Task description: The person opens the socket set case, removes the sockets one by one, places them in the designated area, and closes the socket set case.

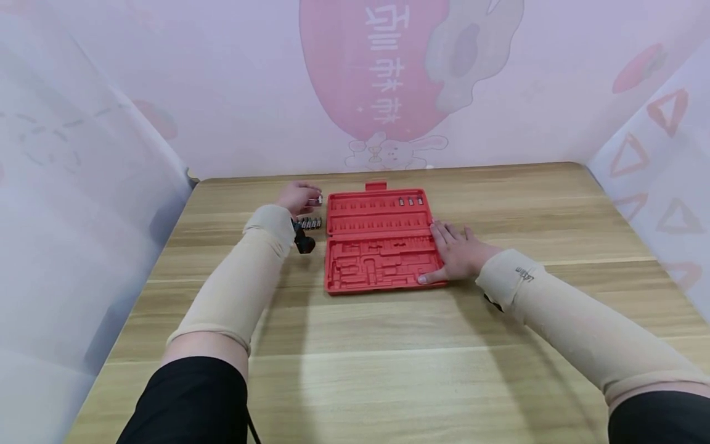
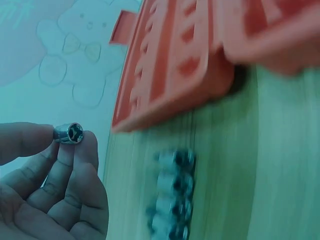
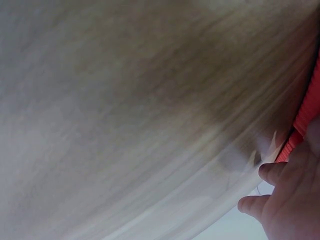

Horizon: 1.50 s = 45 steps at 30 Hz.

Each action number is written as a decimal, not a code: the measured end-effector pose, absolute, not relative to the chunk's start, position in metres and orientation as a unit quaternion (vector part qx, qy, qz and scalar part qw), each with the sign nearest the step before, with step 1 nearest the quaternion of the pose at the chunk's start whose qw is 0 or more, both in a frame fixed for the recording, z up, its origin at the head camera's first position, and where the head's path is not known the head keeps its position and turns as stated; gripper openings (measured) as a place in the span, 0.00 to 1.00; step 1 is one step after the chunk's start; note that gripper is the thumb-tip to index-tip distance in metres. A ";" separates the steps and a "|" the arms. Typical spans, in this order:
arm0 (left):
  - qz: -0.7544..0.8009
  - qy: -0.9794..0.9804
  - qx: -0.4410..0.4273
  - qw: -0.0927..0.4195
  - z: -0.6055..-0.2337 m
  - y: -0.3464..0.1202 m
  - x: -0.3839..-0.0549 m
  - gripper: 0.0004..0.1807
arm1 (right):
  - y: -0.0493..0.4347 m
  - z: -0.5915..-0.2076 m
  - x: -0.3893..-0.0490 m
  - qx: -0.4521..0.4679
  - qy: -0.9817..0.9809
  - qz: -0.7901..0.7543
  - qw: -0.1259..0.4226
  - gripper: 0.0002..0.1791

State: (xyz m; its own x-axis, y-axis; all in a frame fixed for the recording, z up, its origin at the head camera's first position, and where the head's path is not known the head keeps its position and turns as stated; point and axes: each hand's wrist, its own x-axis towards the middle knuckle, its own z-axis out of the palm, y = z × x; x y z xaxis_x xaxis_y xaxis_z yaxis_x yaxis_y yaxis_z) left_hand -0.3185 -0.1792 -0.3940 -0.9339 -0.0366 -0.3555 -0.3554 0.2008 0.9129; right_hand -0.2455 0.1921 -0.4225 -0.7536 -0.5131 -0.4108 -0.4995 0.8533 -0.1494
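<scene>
Left hand [image 1: 296, 198]: pinching silver socket [image 2: 65, 133], just left of centre
Socket: short, ribbed, star-shaped opening
Right hand [image 1: 459, 254]: fingers extended, on red case [image 1: 379, 235], frame centre

"Any writing to read?"

"A column of pale characters [image 1: 386, 65] runs down the big pink shape [image 1: 330, 49] on the backdrop [image 1: 238, 92] — they look Chinese, but too washed out for me to read surely."

"And elsewhere?"

"Small dark lettering [image 1: 524, 274] stands on the right arm's beige sleeve [image 1: 577, 327], near the wrist. It's a short word in Latin letters — perhaps ending in 'slim', though too blurred to confirm."
</scene>
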 end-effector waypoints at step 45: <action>0.362 0.914 -0.091 0.162 -0.420 -0.260 -0.308 0.17 | 0.191 -0.425 -0.245 -0.264 0.936 -0.024 0.233 0.73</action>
